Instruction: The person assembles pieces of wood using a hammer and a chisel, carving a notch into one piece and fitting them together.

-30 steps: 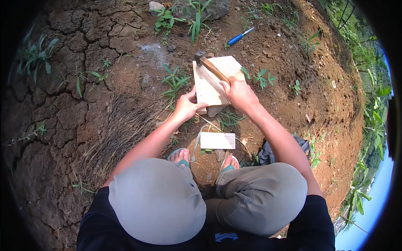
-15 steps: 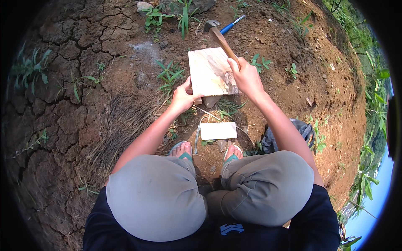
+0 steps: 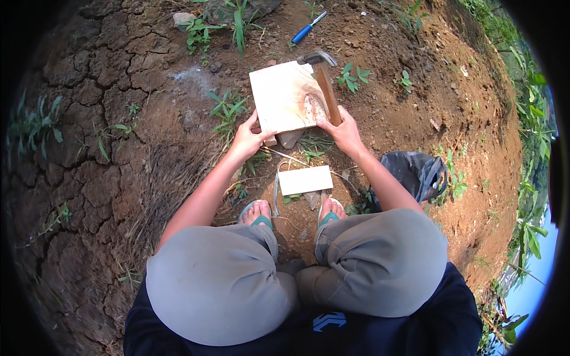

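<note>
Straight ahead, gripping board (image 3: 279, 98) with left hand (image 3: 246, 139) at near left corner. Along right edge, clasping hammer (image 3: 324, 86) in right hand (image 3: 345, 132), pointed away.

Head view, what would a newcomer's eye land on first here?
Probably the bright square board in the upper middle, held by the left grip at its near left corner. Next, the hammer along its right edge, in the right grip. Then the blue-handled tool lying beyond both.
</note>
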Action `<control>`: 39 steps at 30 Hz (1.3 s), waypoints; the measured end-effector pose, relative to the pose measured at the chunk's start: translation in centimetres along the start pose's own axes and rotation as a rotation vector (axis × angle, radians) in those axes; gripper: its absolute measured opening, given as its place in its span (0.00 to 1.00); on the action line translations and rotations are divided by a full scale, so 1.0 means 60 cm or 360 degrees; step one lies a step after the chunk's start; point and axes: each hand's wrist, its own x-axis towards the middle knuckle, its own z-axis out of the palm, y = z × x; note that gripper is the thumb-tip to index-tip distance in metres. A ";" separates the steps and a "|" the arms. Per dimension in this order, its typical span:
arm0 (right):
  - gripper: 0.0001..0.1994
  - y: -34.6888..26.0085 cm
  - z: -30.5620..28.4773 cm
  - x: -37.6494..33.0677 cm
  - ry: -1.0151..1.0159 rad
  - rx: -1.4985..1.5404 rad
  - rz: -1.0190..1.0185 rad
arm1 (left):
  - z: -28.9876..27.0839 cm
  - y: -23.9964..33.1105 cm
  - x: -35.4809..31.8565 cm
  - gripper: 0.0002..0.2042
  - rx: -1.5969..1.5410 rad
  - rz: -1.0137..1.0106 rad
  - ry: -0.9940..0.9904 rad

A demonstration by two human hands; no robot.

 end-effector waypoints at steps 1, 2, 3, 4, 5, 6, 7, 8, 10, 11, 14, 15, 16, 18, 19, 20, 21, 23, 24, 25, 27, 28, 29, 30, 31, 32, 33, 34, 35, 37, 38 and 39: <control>0.22 0.003 0.007 -0.004 -0.0018 -0.0083 0.0056 | 0.003 0.000 -0.005 0.43 0.0012 -0.0011 0.0011; 0.22 0.006 0.013 -0.009 0.0018 -0.0028 -0.0037 | 0.007 0.000 -0.010 0.42 0.0024 -0.0023 0.0020; 0.23 0.009 0.019 -0.014 0.0056 0.0026 -0.0128 | 0.011 -0.001 -0.016 0.41 -0.0008 -0.0019 0.0051; 0.23 0.008 0.022 -0.015 0.0097 0.0075 -0.0229 | 0.014 -0.003 -0.017 0.41 -0.0043 -0.0005 0.0085; 0.24 0.008 0.026 -0.018 0.0129 0.0060 -0.0216 | 0.016 -0.001 -0.021 0.40 -0.0078 0.0007 0.0118; 0.25 0.008 0.031 -0.025 0.0162 0.0043 -0.0201 | 0.018 -0.011 -0.019 0.35 -0.0133 0.0090 0.0158; 0.25 0.006 0.036 -0.033 0.0194 0.0024 -0.0185 | 0.019 -0.015 -0.022 0.33 -0.0160 0.0097 0.0184; 0.26 0.004 0.041 -0.042 0.0190 0.0050 -0.0128 | 0.021 -0.020 -0.026 0.31 -0.0188 0.0102 0.0209; 0.27 -0.008 0.047 -0.063 0.0200 0.0038 -0.0176 | 0.023 -0.038 -0.032 0.24 -0.0290 0.0144 0.0362; 0.27 -0.016 0.054 -0.073 0.0199 0.0036 -0.0204 | 0.017 -0.051 -0.035 0.24 -0.0269 0.0160 0.0382; 0.28 0.002 0.064 -0.089 0.0246 -0.0016 -0.0245 | 0.010 -0.068 -0.039 0.24 -0.0254 0.0213 0.0407; 0.28 0.006 0.063 -0.093 0.0264 -0.0055 -0.0232 | 0.012 -0.067 -0.036 0.24 -0.0274 0.0238 0.0407; 0.28 0.013 0.051 -0.089 0.0279 -0.0025 -0.0241 | 0.022 -0.064 -0.030 0.24 -0.0301 0.0267 0.0392; 0.28 0.022 0.051 -0.095 0.0286 0.0002 -0.0194 | 0.021 -0.051 -0.025 0.25 -0.0161 0.0048 0.0378; 0.28 0.031 0.040 -0.097 0.0315 0.0002 -0.0165 | 0.022 -0.037 -0.026 0.25 -0.0086 0.0013 0.0363; 0.27 0.034 0.041 -0.096 0.0299 0.0035 -0.0126 | 0.013 -0.035 -0.019 0.25 -0.0014 0.0021 0.0344; 0.27 0.047 0.043 -0.090 0.0311 0.0059 -0.0104 | 0.004 -0.041 -0.022 0.25 0.0037 0.0024 0.0321; 0.26 0.036 0.062 -0.079 0.0255 0.0101 -0.0167 | -0.024 -0.061 -0.017 0.25 0.0028 0.0031 0.0293; 0.26 0.039 0.050 -0.083 0.0239 0.0098 -0.0165 | -0.014 -0.076 -0.006 0.26 -0.0021 0.0007 0.0238; 0.26 0.033 0.042 -0.081 0.0195 0.0100 -0.0163 | -0.016 -0.092 0.000 0.26 -0.0066 -0.0023 0.0231; 0.24 0.031 0.033 -0.087 0.0164 0.0145 -0.0128 | -0.020 -0.099 -0.004 0.27 -0.0057 -0.0112 0.0198; 0.23 0.027 0.032 -0.088 0.0139 0.0121 -0.0120 | -0.023 -0.088 -0.016 0.27 -0.0163 -0.0062 0.0157; 0.23 0.023 0.026 -0.093 0.0100 0.0090 -0.0113 | -0.011 -0.074 -0.025 0.27 -0.0166 -0.0009 0.0145; 0.22 0.037 0.022 -0.099 0.0148 0.0025 -0.0156 | -0.003 -0.074 -0.016 0.27 -0.0142 -0.0028 0.0115; 0.21 0.030 0.021 -0.101 0.0137 0.0022 -0.0131 | -0.007 -0.075 -0.011 0.27 -0.0133 -0.0046 0.0111; 0.21 0.020 0.020 -0.102 0.0119 0.0014 -0.0108 | -0.017 -0.073 -0.007 0.28 -0.0117 -0.0048 0.0072; 0.21 0.012 0.017 -0.101 0.0095 0.0002 -0.0088 | -0.030 -0.068 -0.005 0.28 -0.0107 -0.0049 0.0038; 0.19 0.010 0.023 -0.103 0.0125 0.0003 -0.0120 | -0.035 -0.057 -0.009 0.28 -0.0087 -0.0063 -0.0011; 0.19 0.009 0.022 -0.103 0.0120 -0.0009 -0.0110 | -0.031 -0.051 -0.014 0.28 -0.0081 -0.0047 -0.0007; 0.19 0.006 0.021 -0.102 0.0109 -0.0007 -0.0090 | -0.026 -0.040 -0.027 0.28 -0.0045 -0.0021 0.0009; 0.19 0.009 0.024 -0.095 0.0150 0.0002 -0.0073 | -0.035 -0.054 -0.017 0.28 -0.0060 0.0037 -0.0042; 0.19 0.011 0.024 -0.090 0.0146 -0.0027 -0.0058 | -0.037 -0.062 -0.019 0.27 -0.0077 0.0037 -0.0056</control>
